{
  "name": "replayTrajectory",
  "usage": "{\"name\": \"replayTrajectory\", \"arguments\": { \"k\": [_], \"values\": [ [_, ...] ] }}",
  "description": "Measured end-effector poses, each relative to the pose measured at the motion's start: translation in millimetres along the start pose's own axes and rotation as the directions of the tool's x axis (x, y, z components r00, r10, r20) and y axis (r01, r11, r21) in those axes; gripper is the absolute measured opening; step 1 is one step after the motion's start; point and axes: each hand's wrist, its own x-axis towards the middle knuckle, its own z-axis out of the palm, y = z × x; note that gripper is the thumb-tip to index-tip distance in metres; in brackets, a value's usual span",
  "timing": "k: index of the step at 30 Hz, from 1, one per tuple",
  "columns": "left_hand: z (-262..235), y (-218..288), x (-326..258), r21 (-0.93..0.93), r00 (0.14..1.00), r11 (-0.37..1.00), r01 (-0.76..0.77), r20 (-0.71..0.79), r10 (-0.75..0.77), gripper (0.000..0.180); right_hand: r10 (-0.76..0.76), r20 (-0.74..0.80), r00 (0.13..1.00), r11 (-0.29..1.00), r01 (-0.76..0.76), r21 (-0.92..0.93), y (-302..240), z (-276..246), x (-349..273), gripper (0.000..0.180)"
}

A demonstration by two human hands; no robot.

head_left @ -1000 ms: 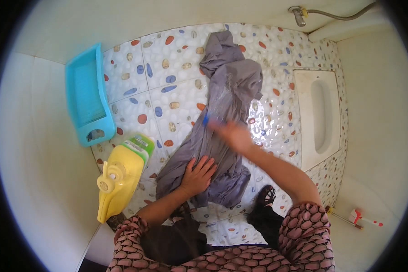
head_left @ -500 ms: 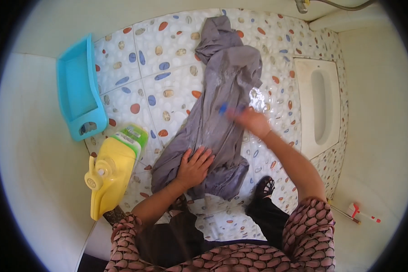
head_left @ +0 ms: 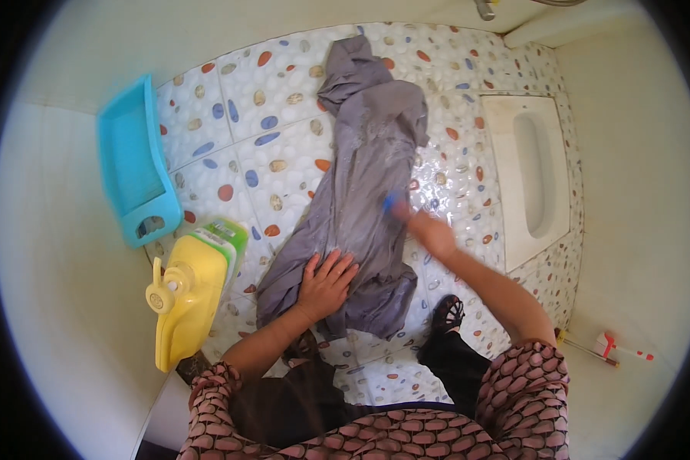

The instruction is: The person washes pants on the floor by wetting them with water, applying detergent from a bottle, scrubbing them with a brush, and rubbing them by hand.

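A wet grey-purple garment (head_left: 360,184) lies stretched out and wrinkled over the pebble-patterned floor, from near my feet to the far wall. My left hand (head_left: 327,287) rests flat on its near part, fingers spread and holding nothing. At the garment's right edge, my right hand (head_left: 429,230) grips a small blue scrub brush (head_left: 393,203). Motion blurs that hand, and most of the brush is hidden under the fingers; its bristles do not show. Faint whitish wet streaks mark the cloth around it.
On the left stand a yellow jug-like container (head_left: 192,284), a green-and-white package (head_left: 226,238) behind it, and a turquoise plastic tray (head_left: 161,172). A white squat toilet (head_left: 506,184) is set into the floor at right. A red-and-white long-handled tool (head_left: 607,346) lies by the right wall.
My right hand and the blue brush have shifted slightly toward me and rightward along the garment. The left hand keeps its place on the cloth. The whole view has tilted a little.
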Motion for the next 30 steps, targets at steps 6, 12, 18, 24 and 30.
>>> {"name": "replayTrajectory", "arguments": {
  "k": [6, 12, 18, 24, 30],
  "values": [
    [4.4, 5.7, 2.8, -0.016, 1.000, 1.000, 0.008, 0.001, -0.008, 0.042, 0.342, 0.066, 0.937, 0.937, -0.335, -0.103, 32.4, -17.7, 6.1, 0.047],
    [-1.5, 16.3, -10.3, 0.011, 0.993, 0.995, 0.099, 0.057, -0.100, 0.042, -0.076, 0.077, 0.994, 0.997, 0.075, 0.026, -73.6, -8.4, 27.8, 0.058],
    [-4.2, 39.5, -6.4, -0.015, 0.981, 0.993, 0.114, 0.158, -0.110, 0.051, 0.317, -0.106, 0.943, 0.935, -0.329, -0.133, -3.9, -28.9, 97.0, 0.041],
    [-5.6, 29.6, -9.3, 0.006, 0.993, 0.997, 0.078, 0.093, -0.079, 0.048, -0.295, -0.080, 0.952, 0.952, 0.286, -0.111, -38.7, 23.2, 68.5, 0.040],
    [-0.7, 26.7, -4.2, -0.203, 0.995, 0.978, 0.046, 0.091, -0.028, 0.040, 0.418, -0.099, 0.903, 0.908, -0.417, 0.038, -45.0, -36.0, 123.3, 0.035]
  ]
}}
